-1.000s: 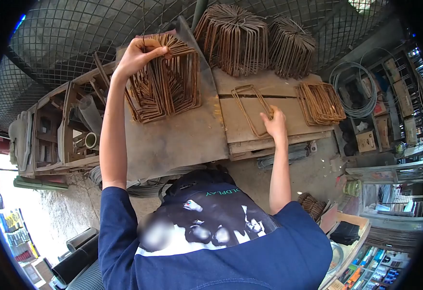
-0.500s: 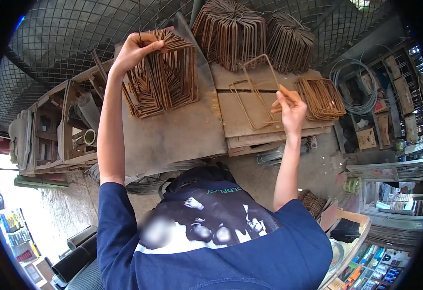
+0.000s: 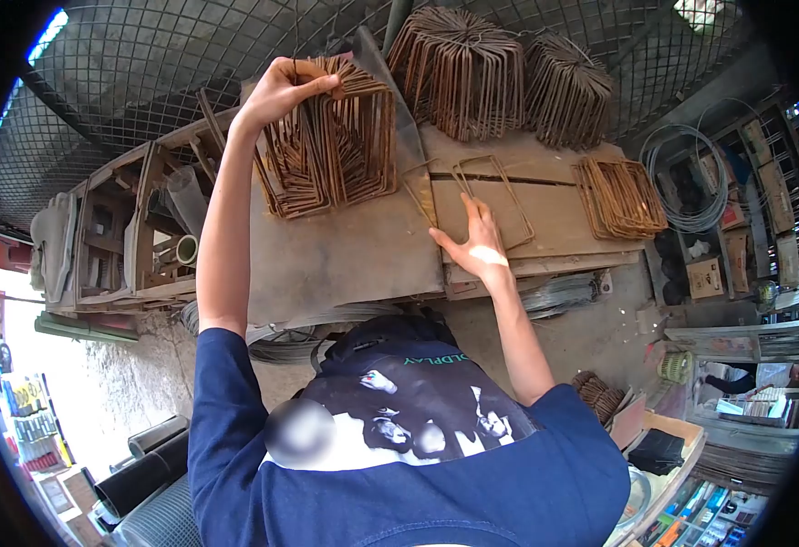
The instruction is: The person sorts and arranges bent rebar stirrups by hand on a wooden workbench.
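Observation:
My left hand [image 3: 292, 91] is raised at the upper left, thumb and fingers closed on the top of a hanging bundle of rusty rebar stirrups [image 3: 363, 137]. These are bent rectangular rings, packed side by side. My right hand [image 3: 483, 251] is low over the wooden board, its fingers spread and thumb out to the left. By its fingertips lies a loose rectangular stirrup [image 3: 520, 202]. Another bent rod [image 3: 416, 193] shows just left of the thumb, partly hidden by the hand.
A flat pile of stirrups [image 3: 620, 199] lies at the board's right end. Two larger bundles [image 3: 463, 68] [image 3: 568, 91] stand behind, against wire mesh [image 3: 217, 41]. Coiled wire [image 3: 691, 182] hangs at right. Wooden shelving [image 3: 112, 242] is on the left.
My right hand has let go of the stirrup it held up and moved left and down to the board, opening. My left hand keeps its hold on the bundle. The view has shifted slightly.

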{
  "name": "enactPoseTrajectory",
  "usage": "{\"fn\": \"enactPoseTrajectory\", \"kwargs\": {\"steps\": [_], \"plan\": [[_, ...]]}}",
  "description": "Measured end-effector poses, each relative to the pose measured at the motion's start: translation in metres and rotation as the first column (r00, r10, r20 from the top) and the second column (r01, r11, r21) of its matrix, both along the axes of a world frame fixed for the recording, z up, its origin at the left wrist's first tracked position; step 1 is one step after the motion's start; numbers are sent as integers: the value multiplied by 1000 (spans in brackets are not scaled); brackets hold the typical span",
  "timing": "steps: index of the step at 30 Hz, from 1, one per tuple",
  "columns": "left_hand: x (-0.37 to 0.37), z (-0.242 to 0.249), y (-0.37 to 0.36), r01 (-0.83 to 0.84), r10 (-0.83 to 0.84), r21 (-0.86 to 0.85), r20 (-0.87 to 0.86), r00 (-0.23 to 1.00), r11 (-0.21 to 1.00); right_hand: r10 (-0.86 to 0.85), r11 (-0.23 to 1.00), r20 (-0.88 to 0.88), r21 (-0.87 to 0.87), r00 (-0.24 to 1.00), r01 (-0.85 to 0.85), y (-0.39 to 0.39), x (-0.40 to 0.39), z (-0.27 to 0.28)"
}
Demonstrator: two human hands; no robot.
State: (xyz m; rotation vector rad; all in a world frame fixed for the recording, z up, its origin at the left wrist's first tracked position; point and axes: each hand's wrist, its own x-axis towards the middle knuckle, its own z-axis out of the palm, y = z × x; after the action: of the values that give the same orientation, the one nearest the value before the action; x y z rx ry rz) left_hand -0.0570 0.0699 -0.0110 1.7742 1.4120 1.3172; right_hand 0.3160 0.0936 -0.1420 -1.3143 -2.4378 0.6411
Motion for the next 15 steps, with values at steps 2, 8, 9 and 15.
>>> {"fn": "enactPoseTrajectory", "kwargs": {"steps": [2,8,9,15], "plan": [[1,3,0,-22,21,-41,-25,999,999,1,1000,0,-5,1000,-1,-5,-1,1],[-11,0,17,46,-38,50,-146,989,998,-32,999,-18,1,999,32,3,-1,-5],[-8,-1,14,23,-22,6,-70,997,1000,-33,999,-40,-4,999,33,3,-2,-4],[-4,9,9,102,-99,-134,34,995,986,-35,984,-65,171,997,45,-5,-11,-10]]}}
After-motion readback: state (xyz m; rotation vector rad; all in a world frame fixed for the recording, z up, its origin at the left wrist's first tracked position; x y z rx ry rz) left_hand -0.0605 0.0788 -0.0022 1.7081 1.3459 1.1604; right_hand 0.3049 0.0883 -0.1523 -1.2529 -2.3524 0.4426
